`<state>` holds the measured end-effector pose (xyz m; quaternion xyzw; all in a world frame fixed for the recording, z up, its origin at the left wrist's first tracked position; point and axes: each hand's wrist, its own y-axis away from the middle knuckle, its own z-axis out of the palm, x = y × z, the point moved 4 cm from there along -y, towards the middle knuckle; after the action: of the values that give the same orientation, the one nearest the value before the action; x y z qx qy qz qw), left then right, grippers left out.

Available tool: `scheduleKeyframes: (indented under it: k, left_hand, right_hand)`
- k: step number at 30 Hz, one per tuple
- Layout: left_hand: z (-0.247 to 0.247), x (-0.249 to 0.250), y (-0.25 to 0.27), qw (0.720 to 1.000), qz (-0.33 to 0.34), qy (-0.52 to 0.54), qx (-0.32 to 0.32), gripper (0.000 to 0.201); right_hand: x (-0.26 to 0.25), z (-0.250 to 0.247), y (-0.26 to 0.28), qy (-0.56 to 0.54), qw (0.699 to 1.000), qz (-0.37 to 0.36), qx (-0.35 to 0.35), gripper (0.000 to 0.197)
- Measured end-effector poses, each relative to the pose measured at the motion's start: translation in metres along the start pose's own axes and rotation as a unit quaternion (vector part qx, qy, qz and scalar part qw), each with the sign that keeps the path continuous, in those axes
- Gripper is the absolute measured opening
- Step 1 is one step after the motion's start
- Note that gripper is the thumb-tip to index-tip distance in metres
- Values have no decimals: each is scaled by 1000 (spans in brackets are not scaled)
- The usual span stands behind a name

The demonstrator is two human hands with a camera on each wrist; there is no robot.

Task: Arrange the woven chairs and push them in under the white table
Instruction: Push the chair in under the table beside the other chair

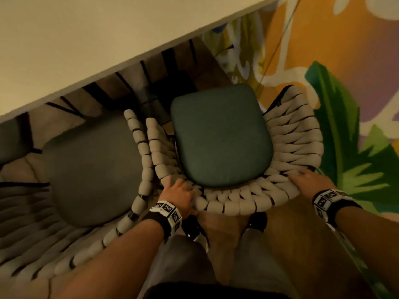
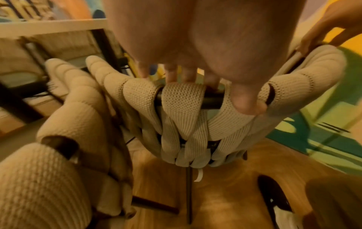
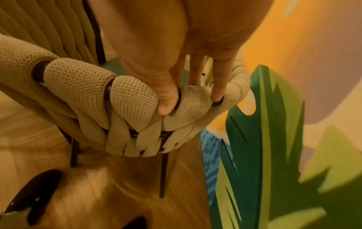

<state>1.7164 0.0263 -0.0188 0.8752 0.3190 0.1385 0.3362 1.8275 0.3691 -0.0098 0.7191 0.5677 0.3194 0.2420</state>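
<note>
A woven chair with a dark green seat cushion stands in front of me, its seat just short of the white table. My left hand grips the left part of its curved back rim, fingers over the top and thumb on the near side. On the right part of the rim my right hand grips the same way. A second woven chair with a grey cushion stands close on the left, its rim almost touching the first.
A wall with a painted mural of green leaves runs close along the chair's right side. Black table legs and struts show under the tabletop. My shoes stand on the wooden floor behind the chair.
</note>
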Motion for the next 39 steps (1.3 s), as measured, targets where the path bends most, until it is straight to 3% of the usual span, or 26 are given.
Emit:
scheduleKeyframes:
  k: [9, 14, 20, 39]
  left_hand:
    - [-25, 19, -31, 986, -125, 112, -12, 51]
    - [-48, 30, -60, 976, -147, 159, -11, 54]
    - [-67, 35, -81, 968, -169, 184, -14, 56]
    - [-90, 17, -102, 955, -212, 201, -47, 60]
  right_hand:
    - [50, -62, -63, 56, 995, -84, 18, 45]
    - [84, -87, -96, 72, 992, -94, 31, 62]
    - [106, -107, -126, 52, 991, -107, 64, 35]
    - [111, -137, -161, 51, 984, -147, 86, 38]
